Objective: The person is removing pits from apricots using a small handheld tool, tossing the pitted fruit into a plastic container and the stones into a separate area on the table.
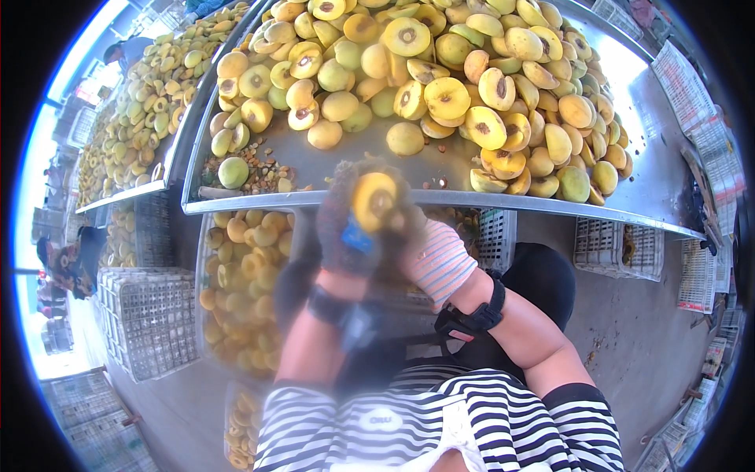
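Note:
A cut yellow peach half [374,201], its brown centre facing up, is at the near edge of the metal table [314,169]. My left hand [344,236], in a dark soiled glove with a blue patch, is closed round its left side. My right hand [429,248], in a pink-and-white striped glove with dark fingers, meets the fruit from the right. Motion smears those fingers, so their grip and any tool in them are hidden. Beyond both hands lies a large heap of peaches [448,98], many halved. Small brown pits and scraps [263,173] lie at the table's left corner.
Below the table's left edge, a container of peach halves [248,275] stands by my left arm. A white plastic crate [149,322] is farther left, another crate [617,250] under the table's right side. A second fruit-heaped table [141,118] is at left. Stacked crates [692,102] line the right.

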Motion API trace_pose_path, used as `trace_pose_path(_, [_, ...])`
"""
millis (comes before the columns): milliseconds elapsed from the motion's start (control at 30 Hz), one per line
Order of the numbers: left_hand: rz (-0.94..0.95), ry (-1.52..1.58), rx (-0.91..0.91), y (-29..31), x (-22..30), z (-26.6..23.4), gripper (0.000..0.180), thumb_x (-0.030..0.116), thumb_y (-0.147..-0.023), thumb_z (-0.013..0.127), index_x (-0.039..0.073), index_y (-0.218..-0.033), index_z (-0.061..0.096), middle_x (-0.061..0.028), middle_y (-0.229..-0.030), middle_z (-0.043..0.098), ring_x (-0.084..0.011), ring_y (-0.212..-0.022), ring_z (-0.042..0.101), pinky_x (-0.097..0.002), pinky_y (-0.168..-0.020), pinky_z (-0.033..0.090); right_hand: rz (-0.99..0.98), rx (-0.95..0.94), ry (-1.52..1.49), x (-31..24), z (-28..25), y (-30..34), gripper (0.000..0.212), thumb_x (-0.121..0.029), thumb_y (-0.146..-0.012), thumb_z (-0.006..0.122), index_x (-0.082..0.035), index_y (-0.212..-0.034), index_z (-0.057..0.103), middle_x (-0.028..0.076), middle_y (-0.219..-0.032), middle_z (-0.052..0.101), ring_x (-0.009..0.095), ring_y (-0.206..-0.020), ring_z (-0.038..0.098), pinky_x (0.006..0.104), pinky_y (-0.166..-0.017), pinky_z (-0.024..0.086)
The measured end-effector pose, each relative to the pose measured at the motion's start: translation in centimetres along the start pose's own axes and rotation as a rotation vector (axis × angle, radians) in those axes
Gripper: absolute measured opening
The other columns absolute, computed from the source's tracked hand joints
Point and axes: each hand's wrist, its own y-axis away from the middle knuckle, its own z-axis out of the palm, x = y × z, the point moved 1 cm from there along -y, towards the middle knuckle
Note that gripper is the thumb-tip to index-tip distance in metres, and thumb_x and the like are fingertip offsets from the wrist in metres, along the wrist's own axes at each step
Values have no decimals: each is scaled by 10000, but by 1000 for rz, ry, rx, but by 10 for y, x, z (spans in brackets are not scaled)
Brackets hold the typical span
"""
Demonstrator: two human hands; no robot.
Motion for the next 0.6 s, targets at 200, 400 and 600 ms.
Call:
trace_pose_path(200, [159,-487,-5,7,9,-2,566,-36,-765,686,0,-1279,453,-123,-1164,611,-215,-1055,601,-318,-947,474,4,51,17,-2,4,-1,302,-194,-868,543,-51,-1134,543,232,-987,594,375,-778,634,435,-693,514])
trace_pose_path(400, [115,-138,53,8,5,-1,259,108,-986,431,-17,-1181,547,-155,-1104,621,-218,-982,623,-308,-865,522,-8,5,35,16,38,-11,307,-160,-827,562,-32,-1105,576,207,-1075,576,327,-815,640,379,-722,544])
trace_pose_path(600, [-24,-133,30,3,1,-9,534,-49,-716,707,-23,-1207,501,-138,-1127,627,-219,-1004,622,-306,-895,499,-12,55,-51,-18,-34,3,467,-147,-911,501,-112,-1366,403,231,-830,646,416,-771,626,470,-671,482])
